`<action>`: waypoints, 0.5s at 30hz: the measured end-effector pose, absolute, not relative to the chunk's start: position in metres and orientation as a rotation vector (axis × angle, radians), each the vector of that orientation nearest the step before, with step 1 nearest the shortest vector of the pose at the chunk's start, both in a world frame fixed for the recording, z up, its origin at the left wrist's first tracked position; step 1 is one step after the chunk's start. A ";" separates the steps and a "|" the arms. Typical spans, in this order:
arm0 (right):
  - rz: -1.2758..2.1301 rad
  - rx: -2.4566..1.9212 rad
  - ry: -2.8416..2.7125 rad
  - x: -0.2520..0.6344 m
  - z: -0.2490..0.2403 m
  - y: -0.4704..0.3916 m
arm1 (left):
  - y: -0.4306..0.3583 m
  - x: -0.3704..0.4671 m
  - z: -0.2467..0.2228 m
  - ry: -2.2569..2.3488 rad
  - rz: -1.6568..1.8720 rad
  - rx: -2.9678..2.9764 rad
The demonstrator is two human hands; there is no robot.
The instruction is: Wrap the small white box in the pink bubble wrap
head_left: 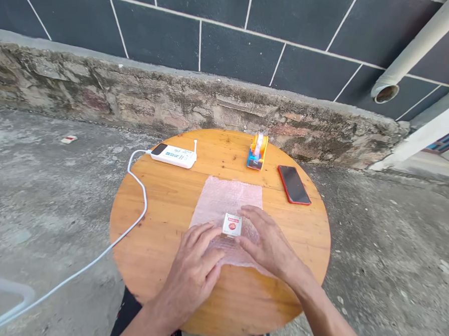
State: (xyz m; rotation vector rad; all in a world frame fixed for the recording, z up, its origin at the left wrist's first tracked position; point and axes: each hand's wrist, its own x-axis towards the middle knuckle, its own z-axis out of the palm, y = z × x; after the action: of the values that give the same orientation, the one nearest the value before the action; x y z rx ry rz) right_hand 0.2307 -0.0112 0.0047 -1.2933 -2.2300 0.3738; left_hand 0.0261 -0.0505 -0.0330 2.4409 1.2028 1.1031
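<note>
A small white box with red print sits near the middle of a pinkish sheet of bubble wrap. My left hand lies to the box's left, its fingertips close to the box's side and its thumb over the wrap's near edge. On the other side, my right hand has thumb and fingers spread apart around the box's right edge. I cannot tell whether either hand touches the box. Neither hand grips anything.
The round wooden table carries a white device with a white cable, a yellow and blue tape dispenser and a red-cased phone. A stone-based wall stands behind it. The cable runs down off the left side.
</note>
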 end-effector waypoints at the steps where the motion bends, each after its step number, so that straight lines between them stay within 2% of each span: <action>1: 0.381 -1.301 -2.263 0.228 0.003 -0.007 | -0.051 0.026 -0.033 1.201 1.100 2.438; 15: 0.347 -1.345 -2.312 0.223 -0.002 -0.009 | -0.058 0.021 -0.027 1.145 1.121 2.390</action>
State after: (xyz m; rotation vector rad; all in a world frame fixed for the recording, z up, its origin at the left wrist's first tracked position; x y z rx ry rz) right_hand 0.2229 -0.0085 -0.0023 -1.3450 -2.3123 0.3467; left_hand 0.0209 -0.0576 -0.0273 2.3895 1.1447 1.1213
